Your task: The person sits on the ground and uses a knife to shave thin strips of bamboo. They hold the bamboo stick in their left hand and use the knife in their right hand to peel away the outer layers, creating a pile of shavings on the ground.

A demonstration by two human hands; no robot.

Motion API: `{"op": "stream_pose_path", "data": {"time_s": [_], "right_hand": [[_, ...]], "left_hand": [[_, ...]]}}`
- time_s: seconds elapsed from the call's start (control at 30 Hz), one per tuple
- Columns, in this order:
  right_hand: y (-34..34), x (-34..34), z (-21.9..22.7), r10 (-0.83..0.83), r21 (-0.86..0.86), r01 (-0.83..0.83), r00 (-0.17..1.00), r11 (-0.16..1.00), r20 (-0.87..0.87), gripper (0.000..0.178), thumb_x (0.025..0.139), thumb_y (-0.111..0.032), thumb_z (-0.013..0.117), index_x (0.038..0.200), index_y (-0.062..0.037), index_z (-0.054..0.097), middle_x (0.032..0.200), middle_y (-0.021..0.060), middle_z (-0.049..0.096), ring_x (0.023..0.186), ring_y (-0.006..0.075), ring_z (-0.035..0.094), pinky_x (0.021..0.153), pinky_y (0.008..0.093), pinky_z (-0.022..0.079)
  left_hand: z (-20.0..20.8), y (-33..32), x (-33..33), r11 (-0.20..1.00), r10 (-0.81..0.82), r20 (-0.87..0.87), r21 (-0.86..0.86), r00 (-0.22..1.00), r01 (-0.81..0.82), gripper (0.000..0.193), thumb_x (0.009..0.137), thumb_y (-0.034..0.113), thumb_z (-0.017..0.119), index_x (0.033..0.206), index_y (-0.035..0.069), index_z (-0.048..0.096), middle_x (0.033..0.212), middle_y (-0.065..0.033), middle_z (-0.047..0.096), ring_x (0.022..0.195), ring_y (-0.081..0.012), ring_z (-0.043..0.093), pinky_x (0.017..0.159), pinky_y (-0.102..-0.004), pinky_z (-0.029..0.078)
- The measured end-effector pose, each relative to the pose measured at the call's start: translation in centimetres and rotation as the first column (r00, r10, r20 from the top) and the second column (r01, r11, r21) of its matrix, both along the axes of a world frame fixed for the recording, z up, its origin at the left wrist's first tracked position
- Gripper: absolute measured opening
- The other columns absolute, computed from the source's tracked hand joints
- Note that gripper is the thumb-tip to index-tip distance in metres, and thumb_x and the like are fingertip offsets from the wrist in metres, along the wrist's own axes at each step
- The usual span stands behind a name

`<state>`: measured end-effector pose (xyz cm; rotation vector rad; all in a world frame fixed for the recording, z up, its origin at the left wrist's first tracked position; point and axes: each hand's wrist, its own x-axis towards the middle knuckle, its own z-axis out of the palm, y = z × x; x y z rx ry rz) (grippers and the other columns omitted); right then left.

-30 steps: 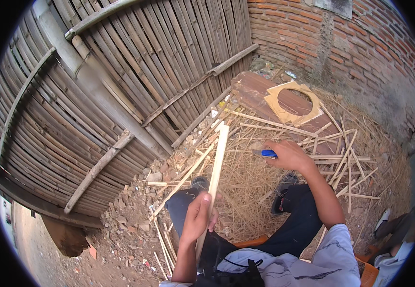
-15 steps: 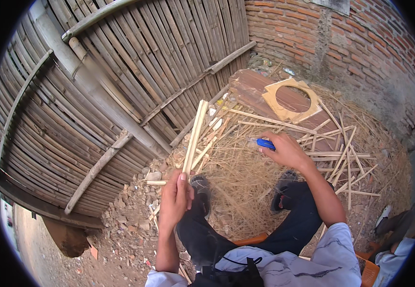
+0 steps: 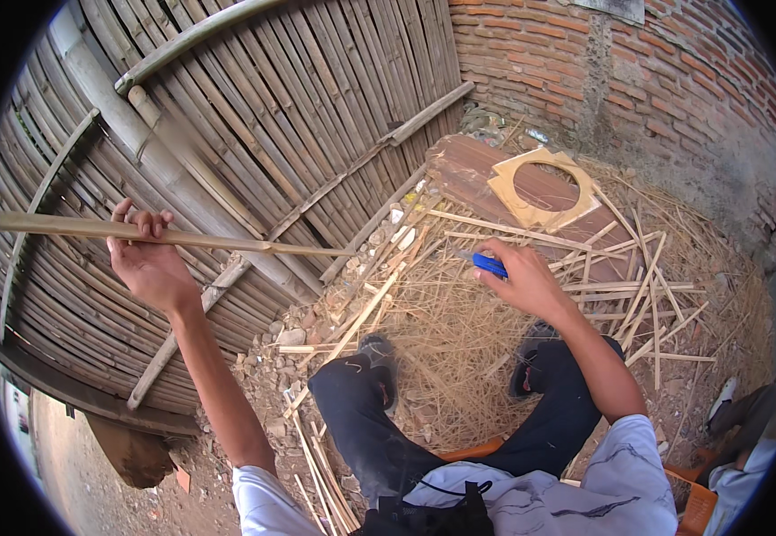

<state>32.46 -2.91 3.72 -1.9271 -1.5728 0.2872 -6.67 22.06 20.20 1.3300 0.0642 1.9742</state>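
My left hand (image 3: 154, 270) is raised at the left in front of the bamboo fence. Its fingers curl over a long bamboo strip (image 3: 231, 241), which lies almost level. The strip is wider at its left end, and a thinner length runs right past a notch or joint. In my right hand (image 3: 531, 279), above the straw between my feet, is a blue utility knife (image 3: 490, 264). A blade seems to point left from its tip. One long pale strip (image 3: 363, 319) leans across the rubble by my left knee.
Several pale bamboo strips (image 3: 647, 308) lie crossed on the right. A brown board (image 3: 464, 170) bears a tan panel with a round hole (image 3: 506, 188). Straw and shavings (image 3: 441, 357) cover the ground. A bamboo fence (image 3: 316, 107) and brick wall (image 3: 531, 54) stand close. A person's leg (image 3: 750, 420) shows at right.
My left hand has moved up and left, and its strip has swung from upright to nearly level. A long pale strip now lies by my left knee. My right hand has barely shifted.
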Motion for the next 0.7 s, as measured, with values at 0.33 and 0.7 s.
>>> {"op": "stream_pose_path", "data": {"time_s": [0.33,0.7], "right_hand": [[1.3,-0.1,-1.1,0.206,0.19,-0.094,0.627,0.977,-0.751,0.059,0.111,-0.047,0.063,0.151,-0.0043,0.056,0.098,0.0088,0.073,0.062,0.0065,0.052,0.057,0.0252,0.041],[0.3,1.3,0.7,0.288,0.338,0.418,0.181,0.843,-0.94,0.039,0.113,-0.039,0.062,0.134,-0.006,0.063,0.097,0.0069,0.071,0.048,0.0016,0.033,0.045,0.0216,0.027]], "left_hand": [[-5.5,-0.9,2.7,0.738,-0.632,0.483,0.135,0.606,0.661,0.063,0.105,0.071,0.031,0.08,0.013,0.036,0.077,-0.0026,0.026,0.076,-0.0226,0.027,0.077,-0.0414,0.031],[-12.3,-6.9,8.6,0.624,-0.693,0.46,-0.004,0.555,0.782,0.069,0.106,0.076,0.04,0.086,0.01,0.046,0.085,-0.0086,0.043,0.084,-0.0273,0.046,0.099,-0.0466,0.045]]}}
